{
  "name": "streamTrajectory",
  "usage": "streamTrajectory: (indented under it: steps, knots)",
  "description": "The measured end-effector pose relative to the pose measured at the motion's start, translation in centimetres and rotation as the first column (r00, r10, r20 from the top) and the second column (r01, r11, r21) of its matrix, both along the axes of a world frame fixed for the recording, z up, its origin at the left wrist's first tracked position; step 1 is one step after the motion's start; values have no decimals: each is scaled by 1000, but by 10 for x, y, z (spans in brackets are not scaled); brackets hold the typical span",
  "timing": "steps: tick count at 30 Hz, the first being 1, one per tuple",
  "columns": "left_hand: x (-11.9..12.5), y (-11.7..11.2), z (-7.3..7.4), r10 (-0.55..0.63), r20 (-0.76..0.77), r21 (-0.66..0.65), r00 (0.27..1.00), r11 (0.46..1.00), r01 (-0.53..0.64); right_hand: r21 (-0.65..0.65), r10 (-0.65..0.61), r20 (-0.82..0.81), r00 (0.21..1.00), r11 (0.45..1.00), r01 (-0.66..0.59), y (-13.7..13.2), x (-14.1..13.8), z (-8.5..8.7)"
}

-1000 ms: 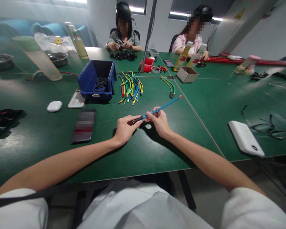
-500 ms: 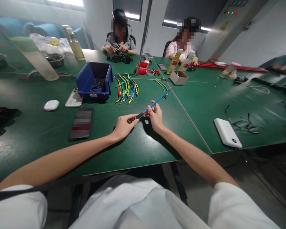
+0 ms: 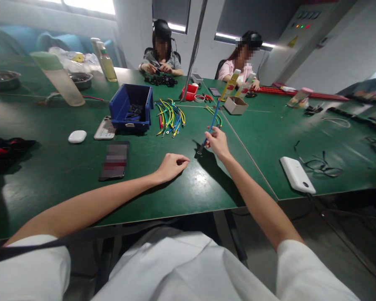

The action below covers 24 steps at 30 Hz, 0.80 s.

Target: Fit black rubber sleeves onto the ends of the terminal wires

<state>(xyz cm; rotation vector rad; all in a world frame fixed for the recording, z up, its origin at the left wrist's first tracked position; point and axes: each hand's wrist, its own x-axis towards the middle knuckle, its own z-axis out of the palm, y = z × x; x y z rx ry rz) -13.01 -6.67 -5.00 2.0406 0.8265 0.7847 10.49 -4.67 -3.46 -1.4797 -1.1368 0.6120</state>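
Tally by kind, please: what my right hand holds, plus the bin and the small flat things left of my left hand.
Blue wire, in the right hand: 1
Blue bin: 1
Phones: 2
White case: 1
Total: 5

A blue bin (image 3: pixel 131 106) sits on the table (image 3: pixel 50 179), a wire bundle (image 3: pixel 171 117) just right of it. Nearer lie a phone (image 3: pixel 114 161) and white case (image 3: pixel 77 136); a power bank (image 3: pixel 297 174) and glasses (image 3: pixel 324 169) rest far right.
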Motion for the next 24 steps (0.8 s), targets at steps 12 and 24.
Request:
streamTrajectory:
  steps: [12,24]
  knots:
    - [-2,3,-1,-38,-28,11,999,999,38,-155,40,771,636,980,126,64,42,55]
    - [-2,5,-4,-41,-69,16,997,999,42,-166,-8,836,549,949,267,119,61,60]
